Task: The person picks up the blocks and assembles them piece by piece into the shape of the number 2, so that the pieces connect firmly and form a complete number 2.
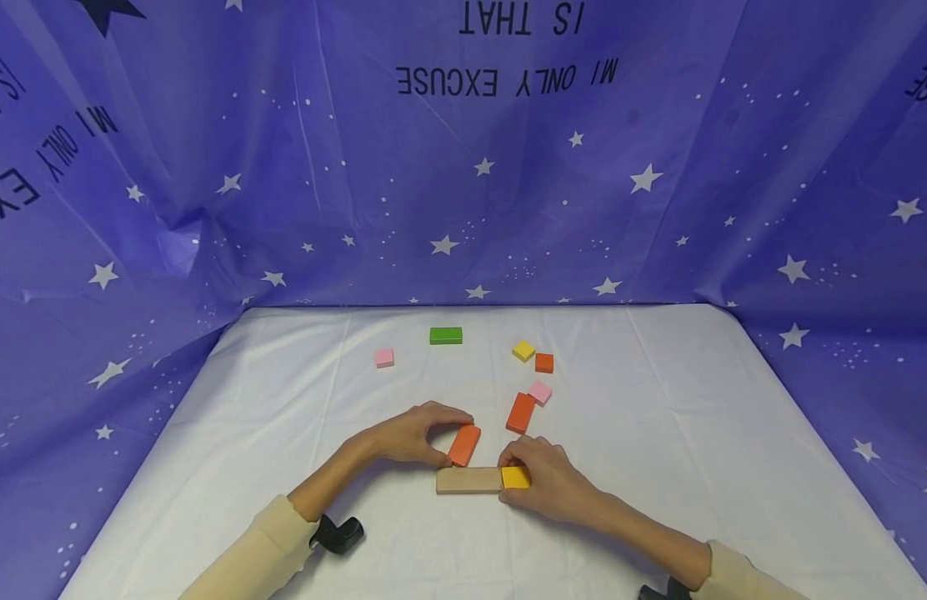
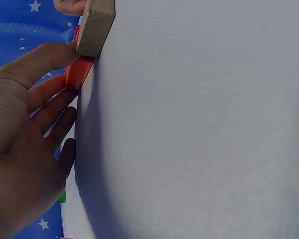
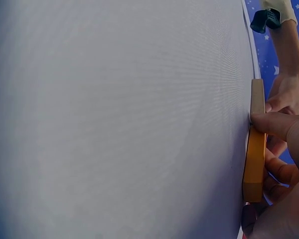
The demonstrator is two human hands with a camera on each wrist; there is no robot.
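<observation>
Two hands at work mid-table, a block in each.
The left hand (image 1: 413, 433) pinches a coral block (image 1: 464, 446) between thumb and fingers, just beyond a wooden block (image 1: 468, 481); whether those blocks touch, I can't tell. Only the left wrist view shows its last two fingers hanging loose, off the coral block. The right hand (image 1: 548, 481) grips a yellow block (image 1: 515, 477) set against the wooden block's end, toward the table's (image 1: 658, 400) right edge. From the head, the palm covers part of it; the right wrist view shows its long side. Only the head view takes in the pink block (image 1: 540, 392) touching a red block (image 1: 519, 413), and, toward the far edge, the whole green block (image 1: 446, 336).
</observation>
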